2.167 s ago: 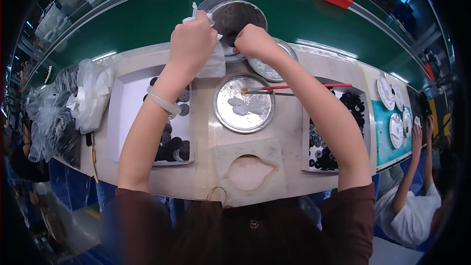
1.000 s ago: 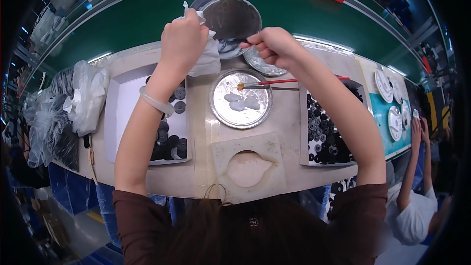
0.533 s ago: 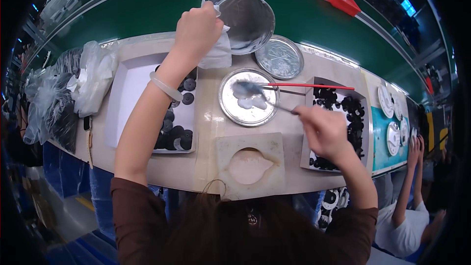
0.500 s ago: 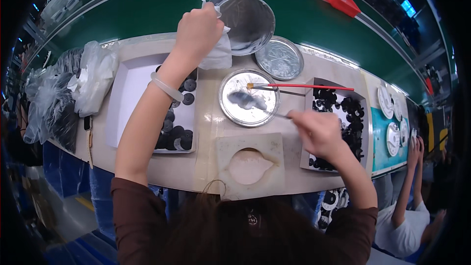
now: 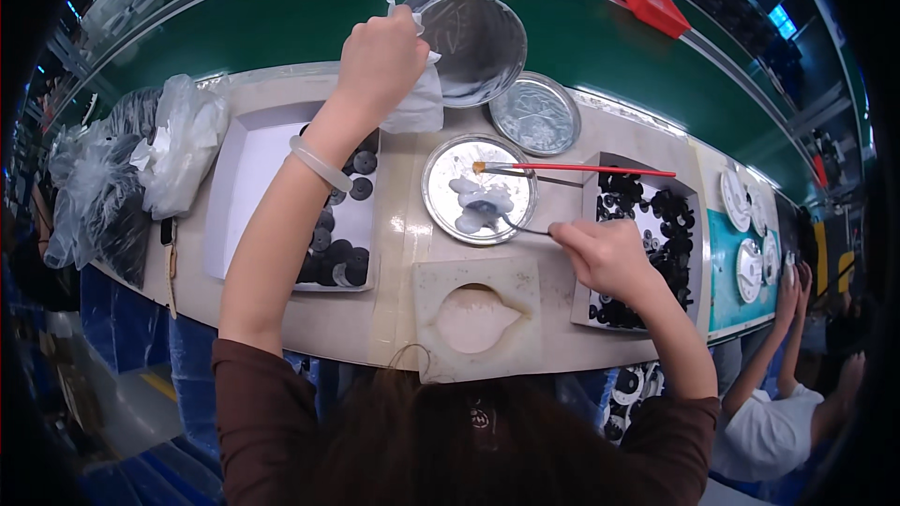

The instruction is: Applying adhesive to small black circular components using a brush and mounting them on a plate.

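My left hand (image 5: 382,58) is closed on a crumpled white wipe (image 5: 420,112) at the side of a round metal tin (image 5: 480,45), which is tilted so its smeared inside shows. Between thumb and fingers, my right hand (image 5: 609,258) pinches the dark handle of a spoon (image 5: 527,229). The spoon's bowl rests in whitish grease (image 5: 469,221) on a shallow round metal dish (image 5: 433,213). Across the dish's right rim lies a red-handled paintbrush (image 5: 591,168), its bristles over the dish. A second smeared round metal dish (image 5: 536,114) sits just behind.
Black round parts (image 5: 336,260) lie in a white box (image 5: 246,155) at left; a box (image 5: 701,272) at right holds small black parts. In front is a pale block (image 5: 521,342) with a cutout. Plastic bags (image 5: 183,136) sit far left. A co-worker's hands (image 5: 797,283) are far right.
My right hand has lowered slightly and the spoon's bowl has shifted within the grease, which now lies in separate dabs. My left hand keeps its hold on the wipe by the tin.
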Action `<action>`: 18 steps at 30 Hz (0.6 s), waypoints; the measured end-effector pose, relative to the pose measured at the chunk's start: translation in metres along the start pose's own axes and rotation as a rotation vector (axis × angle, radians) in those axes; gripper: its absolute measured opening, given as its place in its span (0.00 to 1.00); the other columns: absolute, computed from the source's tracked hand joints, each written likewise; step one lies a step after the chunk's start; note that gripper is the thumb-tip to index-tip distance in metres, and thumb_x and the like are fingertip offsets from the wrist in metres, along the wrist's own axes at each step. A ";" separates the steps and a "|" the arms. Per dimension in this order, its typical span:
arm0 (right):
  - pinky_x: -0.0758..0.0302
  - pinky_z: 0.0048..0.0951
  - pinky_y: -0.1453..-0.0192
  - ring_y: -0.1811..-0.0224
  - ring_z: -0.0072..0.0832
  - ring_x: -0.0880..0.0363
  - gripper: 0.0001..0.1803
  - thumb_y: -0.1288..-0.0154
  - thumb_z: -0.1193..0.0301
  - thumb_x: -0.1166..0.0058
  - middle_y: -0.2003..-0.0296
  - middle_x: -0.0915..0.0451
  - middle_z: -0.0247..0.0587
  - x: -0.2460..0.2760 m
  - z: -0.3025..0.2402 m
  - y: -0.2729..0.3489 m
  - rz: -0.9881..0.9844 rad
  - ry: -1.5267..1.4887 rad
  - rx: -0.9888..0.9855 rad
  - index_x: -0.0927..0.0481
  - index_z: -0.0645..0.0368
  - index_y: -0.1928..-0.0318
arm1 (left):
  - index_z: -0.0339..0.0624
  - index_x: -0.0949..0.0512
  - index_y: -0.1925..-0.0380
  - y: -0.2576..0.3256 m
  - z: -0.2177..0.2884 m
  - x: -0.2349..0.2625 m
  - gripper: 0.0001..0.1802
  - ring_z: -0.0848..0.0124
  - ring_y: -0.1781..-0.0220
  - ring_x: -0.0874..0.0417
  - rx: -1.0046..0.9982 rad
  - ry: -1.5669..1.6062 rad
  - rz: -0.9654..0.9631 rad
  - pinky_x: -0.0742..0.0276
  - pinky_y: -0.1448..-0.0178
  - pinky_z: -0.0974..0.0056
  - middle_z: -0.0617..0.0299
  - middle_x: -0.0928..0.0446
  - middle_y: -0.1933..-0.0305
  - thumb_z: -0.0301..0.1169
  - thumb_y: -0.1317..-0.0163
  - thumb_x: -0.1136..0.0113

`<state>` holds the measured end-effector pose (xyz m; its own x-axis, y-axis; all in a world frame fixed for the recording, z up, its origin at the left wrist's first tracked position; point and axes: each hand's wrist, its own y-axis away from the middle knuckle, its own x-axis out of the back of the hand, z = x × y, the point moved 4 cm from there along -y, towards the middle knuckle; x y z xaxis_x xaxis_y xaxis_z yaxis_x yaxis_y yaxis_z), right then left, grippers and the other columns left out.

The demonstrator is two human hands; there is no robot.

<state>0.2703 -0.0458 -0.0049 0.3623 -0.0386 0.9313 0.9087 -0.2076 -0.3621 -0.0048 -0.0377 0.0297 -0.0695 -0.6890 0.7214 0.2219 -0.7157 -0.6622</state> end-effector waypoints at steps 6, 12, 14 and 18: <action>0.35 0.28 0.85 0.86 0.31 0.30 0.08 0.54 0.78 0.50 0.84 0.29 0.35 0.005 -0.003 0.007 -0.151 0.017 -0.047 0.27 0.55 0.70 | 0.32 0.28 0.78 0.000 -0.002 0.000 0.07 0.54 0.77 0.22 -0.032 0.026 0.027 0.26 0.71 0.60 0.48 0.25 0.82 0.27 0.55 0.46; 0.36 0.26 0.85 0.87 0.30 0.30 0.07 0.53 0.79 0.49 0.84 0.30 0.35 0.006 0.002 0.012 -0.120 0.023 -0.070 0.26 0.57 0.71 | 0.32 0.29 0.80 -0.001 -0.001 0.000 0.06 0.53 0.79 0.22 -0.059 0.022 0.044 0.25 0.73 0.59 0.47 0.26 0.83 0.26 0.55 0.47; 0.36 0.26 0.85 0.87 0.30 0.30 0.07 0.54 0.80 0.48 0.84 0.30 0.35 0.012 0.000 0.010 -0.023 -0.017 -0.082 0.26 0.58 0.71 | 0.32 0.29 0.80 -0.001 0.000 0.000 0.06 0.53 0.79 0.22 -0.061 0.021 0.047 0.25 0.73 0.59 0.47 0.26 0.83 0.26 0.54 0.47; 0.36 0.26 0.86 0.87 0.28 0.30 0.09 0.54 0.78 0.49 0.83 0.28 0.33 0.012 -0.005 -0.001 0.121 -0.100 -0.117 0.26 0.54 0.69 | 0.32 0.29 0.80 -0.001 0.002 0.001 0.06 0.53 0.78 0.22 -0.051 0.026 0.035 0.25 0.73 0.59 0.46 0.26 0.83 0.26 0.54 0.47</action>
<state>0.2729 -0.0507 0.0067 0.4915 0.0256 0.8705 0.8292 -0.3194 -0.4587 -0.0032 -0.0379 0.0315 -0.0876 -0.7163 0.6923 0.1748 -0.6953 -0.6972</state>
